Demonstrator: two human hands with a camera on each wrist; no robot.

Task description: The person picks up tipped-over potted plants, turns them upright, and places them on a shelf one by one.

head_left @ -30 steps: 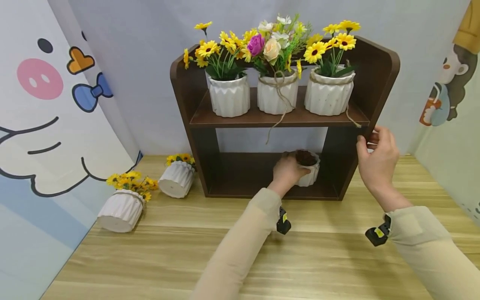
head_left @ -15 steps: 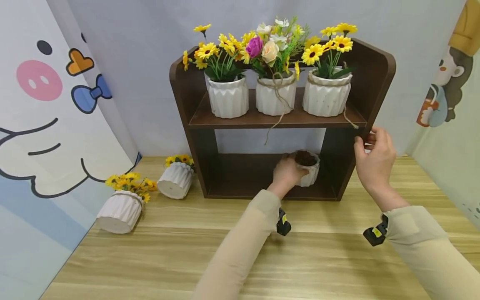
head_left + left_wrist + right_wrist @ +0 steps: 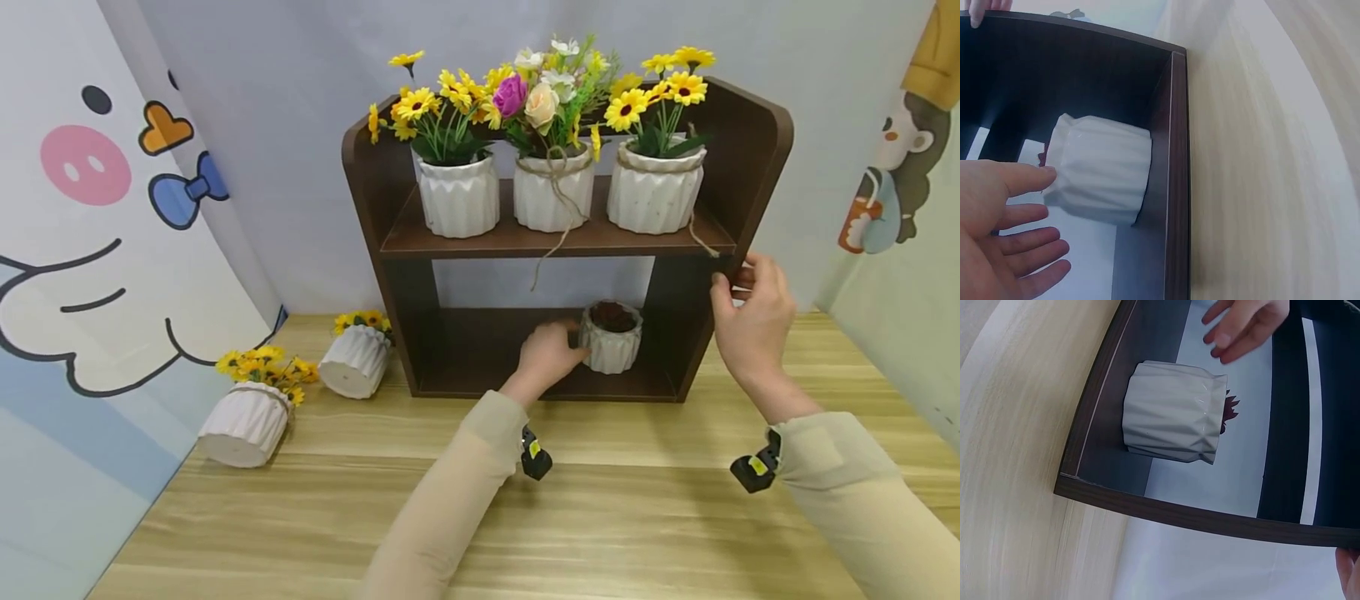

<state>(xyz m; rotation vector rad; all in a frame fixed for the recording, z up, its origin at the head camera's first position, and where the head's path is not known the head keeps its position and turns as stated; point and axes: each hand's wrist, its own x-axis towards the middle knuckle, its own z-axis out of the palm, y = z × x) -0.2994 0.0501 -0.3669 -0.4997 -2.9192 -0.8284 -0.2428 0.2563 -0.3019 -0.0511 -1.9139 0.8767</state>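
Note:
A white ribbed pot (image 3: 611, 337) with a dark red plant in it stands upright on the lower level of a dark brown two-tier shelf (image 3: 540, 250), toward its right side. Just left of the pot is my left hand (image 3: 547, 357), its fingers loosely extended. In the left wrist view that hand (image 3: 1010, 231) has spread fingers, and the thumb tip overlaps the pot's rim (image 3: 1054, 156). My right hand (image 3: 756, 321) grips the front edge of the shelf's right side panel, thumb in front. Its fingertips (image 3: 1347, 569) show at the panel's edge in the right wrist view.
Three white pots with artificial flowers stand on the upper level, the middle one (image 3: 553, 192) trailing twine. Two more pots of yellow flowers lie tipped on the wooden table (image 3: 600, 517) at left, one nearer (image 3: 246, 425) and one against the shelf (image 3: 355, 361).
My left hand has let go of the plant pot and moved left, away from it. The pot remains on the lower level. My right hand keeps its place on the side panel.

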